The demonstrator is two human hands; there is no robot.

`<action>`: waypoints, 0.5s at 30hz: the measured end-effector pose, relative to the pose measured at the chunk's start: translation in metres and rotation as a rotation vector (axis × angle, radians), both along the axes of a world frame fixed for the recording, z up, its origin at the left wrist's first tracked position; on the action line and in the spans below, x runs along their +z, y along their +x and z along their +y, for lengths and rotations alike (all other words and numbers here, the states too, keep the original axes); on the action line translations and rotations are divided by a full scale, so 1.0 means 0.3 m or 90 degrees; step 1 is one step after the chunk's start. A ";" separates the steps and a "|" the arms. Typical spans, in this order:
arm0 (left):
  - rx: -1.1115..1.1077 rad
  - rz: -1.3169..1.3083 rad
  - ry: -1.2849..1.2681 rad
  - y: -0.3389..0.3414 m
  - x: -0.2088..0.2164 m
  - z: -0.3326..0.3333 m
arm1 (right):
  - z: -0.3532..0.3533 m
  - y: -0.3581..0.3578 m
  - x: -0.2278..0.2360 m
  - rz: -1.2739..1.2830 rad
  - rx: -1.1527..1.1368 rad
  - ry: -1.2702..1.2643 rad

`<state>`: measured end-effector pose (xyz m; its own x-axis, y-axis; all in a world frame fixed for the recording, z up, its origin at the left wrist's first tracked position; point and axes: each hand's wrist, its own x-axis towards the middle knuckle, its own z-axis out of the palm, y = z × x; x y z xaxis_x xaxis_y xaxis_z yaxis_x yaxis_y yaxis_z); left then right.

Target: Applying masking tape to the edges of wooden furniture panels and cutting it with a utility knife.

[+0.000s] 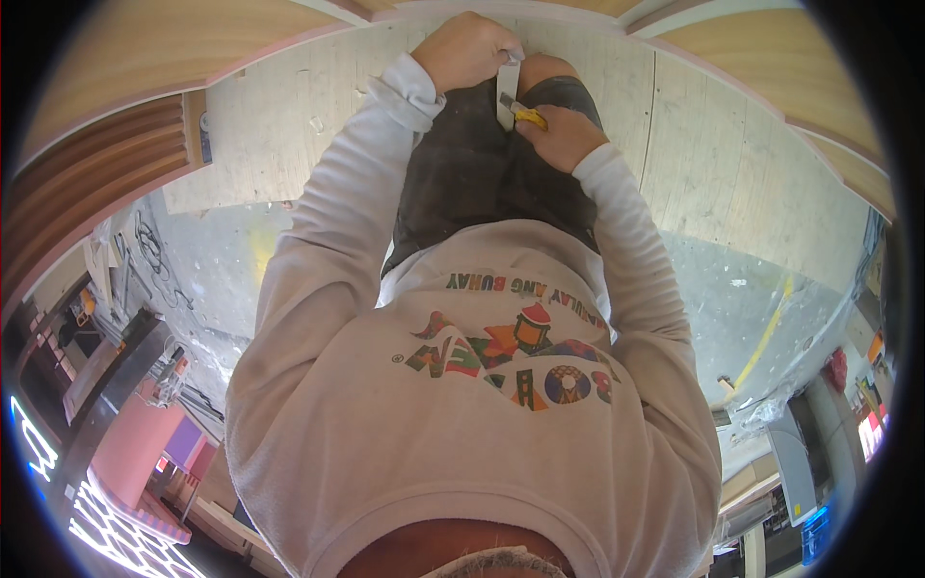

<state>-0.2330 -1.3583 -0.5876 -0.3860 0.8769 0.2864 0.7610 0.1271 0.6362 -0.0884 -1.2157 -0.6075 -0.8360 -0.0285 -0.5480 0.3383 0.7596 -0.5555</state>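
My left hand (467,53) is closed on the upper end of a narrow white strip (504,114), which hangs down over my dark shorts (448,164). My right hand (564,138) is wrapped round a yellow utility knife (531,118). Its blade points up and to the left and lies at the strip, about midway down; whether it touches cannot be made out. What the strip is made of does not show. Both hands are in front of my lap, close to my bent knee (549,69).
Pale wooden boards (713,144) lie under and around my legs. Curved light-wood panels (790,72) edge the far side, and a slatted brown panel (106,154) stands at left. Cables (149,246) lie on the grey floor (217,279). A pink chair-like object (135,448) is at lower left.
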 end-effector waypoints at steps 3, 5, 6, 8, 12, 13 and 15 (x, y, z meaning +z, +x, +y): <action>-0.010 0.001 -0.003 0.002 -0.002 -0.007 | 0.000 -0.010 0.001 -0.004 0.003 -0.003; 0.003 0.023 0.001 0.007 -0.003 -0.012 | -0.005 -0.018 0.000 -0.007 0.004 0.002; 0.002 0.021 0.001 0.007 -0.002 -0.014 | -0.007 -0.024 -0.005 -0.008 0.004 0.003; -0.016 0.052 -0.028 0.007 0.002 -0.012 | -0.011 -0.042 -0.018 -0.005 0.004 0.012; -0.022 0.027 0.016 0.008 -0.008 0.001 | -0.012 -0.067 -0.028 -0.025 -0.006 0.017; -0.001 0.061 -0.014 0.000 -0.023 -0.001 | 0.005 -0.063 -0.021 -0.008 0.054 0.013; 0.025 0.096 -0.047 -0.014 0.028 -0.016 | 0.046 -0.051 -0.021 0.011 0.117 0.006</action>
<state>-0.2372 -1.3632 -0.5791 -0.3778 0.8828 0.2792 0.8408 0.2009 0.5027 -0.1036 -1.2018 -0.6138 -0.8269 -0.1765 -0.5340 0.1835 0.8128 -0.5528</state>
